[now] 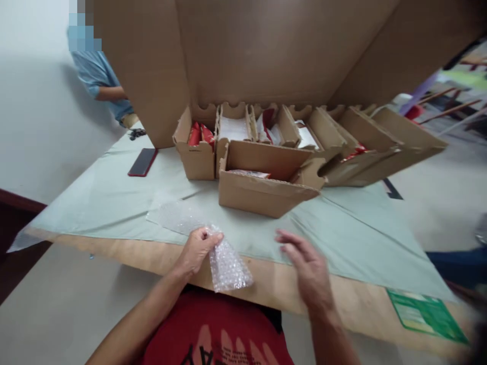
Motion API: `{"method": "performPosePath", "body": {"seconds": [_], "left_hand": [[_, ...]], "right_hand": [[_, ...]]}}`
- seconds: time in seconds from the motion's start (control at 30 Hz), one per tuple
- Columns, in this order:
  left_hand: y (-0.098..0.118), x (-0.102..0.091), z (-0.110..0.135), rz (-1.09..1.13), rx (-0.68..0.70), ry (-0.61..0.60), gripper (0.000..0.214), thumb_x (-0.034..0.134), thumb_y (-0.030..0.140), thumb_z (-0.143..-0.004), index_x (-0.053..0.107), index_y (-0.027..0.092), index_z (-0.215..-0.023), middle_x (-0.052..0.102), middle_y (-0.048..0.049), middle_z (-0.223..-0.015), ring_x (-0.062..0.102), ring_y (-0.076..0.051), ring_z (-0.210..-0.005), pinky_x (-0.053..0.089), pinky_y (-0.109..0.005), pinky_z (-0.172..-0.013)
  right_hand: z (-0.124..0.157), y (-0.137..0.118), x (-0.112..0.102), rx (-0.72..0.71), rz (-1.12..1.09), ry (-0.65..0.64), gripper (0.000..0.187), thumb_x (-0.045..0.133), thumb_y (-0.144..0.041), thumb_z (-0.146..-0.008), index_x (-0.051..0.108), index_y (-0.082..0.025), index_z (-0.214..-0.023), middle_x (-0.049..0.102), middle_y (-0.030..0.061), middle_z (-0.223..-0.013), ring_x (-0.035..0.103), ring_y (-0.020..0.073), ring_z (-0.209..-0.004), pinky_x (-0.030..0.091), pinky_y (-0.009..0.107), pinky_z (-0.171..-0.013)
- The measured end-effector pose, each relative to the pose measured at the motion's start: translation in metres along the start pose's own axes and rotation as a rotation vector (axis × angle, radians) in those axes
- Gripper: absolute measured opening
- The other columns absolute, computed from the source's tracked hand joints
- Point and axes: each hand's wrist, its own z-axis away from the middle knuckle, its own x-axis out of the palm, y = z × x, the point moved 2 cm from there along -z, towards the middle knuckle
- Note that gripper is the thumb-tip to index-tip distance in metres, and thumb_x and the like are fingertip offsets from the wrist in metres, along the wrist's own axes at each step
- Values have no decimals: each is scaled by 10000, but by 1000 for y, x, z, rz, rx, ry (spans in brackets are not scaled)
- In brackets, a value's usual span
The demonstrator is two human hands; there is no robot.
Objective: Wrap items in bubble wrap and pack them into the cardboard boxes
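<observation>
My left hand (198,248) pinches a clear piece of bubble wrap (230,267) between thumb and fingers. One end of the wrap hangs over the table's front edge; the other lies on the cloth to the left. To the right, my right hand (306,261) is held above the table edge, fingers stretched and apart, with nothing in it. Just beyond both hands stands a low cardboard bin (262,195) with a printed packet (249,174) inside.
Behind is a row of cardboard bins (198,161) holding red packets (195,133) and white cards (233,129), before a tall cardboard panel (258,50). A phone (142,162) lies left on the pale cloth (114,203). A green packet (426,314) lies front right. Another person (97,76) stands back left.
</observation>
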Motion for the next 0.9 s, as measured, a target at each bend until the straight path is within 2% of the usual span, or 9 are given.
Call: {"method": "performPosePath", "body": {"seconds": [0.1,0.23,0.3,0.47,0.6,0.67,0.73,0.8,0.9], "left_hand": [[-16,34,1,5,-13,-57,608,853,693,-544,537,176,-577,476,54,-553,414,-87,-552,336,-231,-549],[-21,46,9,15,-36,-100,659,744,799,-629,527,182,-539,466,46,-502,395,-92,-499,327,-248,-517],[-19,40,17,21,-31,-91,658,705,804,-682,555,177,-551,517,26,-516,440,-104,-508,368,-254,-538],[-29,35,46,57,-72,-130,617,685,758,-752,589,172,-583,662,-42,-628,606,-158,-623,507,-283,-662],[-35,58,73,-58,-278,-586,595,551,715,-867,735,149,-867,777,-137,-911,723,-241,-836,578,-366,-757],[-22,62,84,-263,-292,-868,454,603,546,-896,747,191,-1139,780,-122,-1112,725,-253,-1006,565,-398,-898],[0,51,89,-439,-245,-1043,386,675,352,-853,736,265,-1224,768,-65,-1206,712,-250,-1089,544,-392,-967],[23,28,84,-513,-156,-990,343,667,300,-850,758,304,-1180,776,-27,-1186,716,-242,-1082,560,-374,-945],[43,-17,53,-656,130,-508,335,554,404,-953,732,316,-1223,748,-41,-1242,681,-253,-1152,571,-409,-951]], "right_hand": [[34,3,36,112,-6,-348,513,693,-481,-853,676,-210,-1289,751,107,-1181,699,260,-1050,554,391,-917],[37,16,58,142,28,-357,294,627,-457,-887,726,-192,-967,740,42,-874,662,193,-789,522,296,-725],[26,19,53,131,63,-329,301,563,-447,-921,691,-193,-824,675,13,-735,604,164,-684,470,268,-634],[-35,9,17,-33,276,-296,257,555,-385,-867,682,-186,-765,681,14,-720,591,161,-665,443,265,-627],[-87,-1,-11,-54,372,-280,254,605,-388,-824,716,-178,-732,678,11,-661,580,170,-627,423,277,-603],[-93,-3,-27,-59,400,-217,307,575,-424,-863,737,-174,-791,707,28,-716,606,185,-675,446,293,-641],[-82,1,-46,-75,407,-107,331,560,-452,-890,747,-179,-879,754,57,-848,654,211,-782,489,322,-732],[-58,12,-64,-83,392,-7,340,592,-483,-887,745,-196,-987,777,83,-1014,692,243,-926,520,361,-837],[-21,36,-78,-48,383,48,478,672,-529,-839,695,-218,-1201,735,122,-1253,677,293,-1141,534,420,-922]]}}
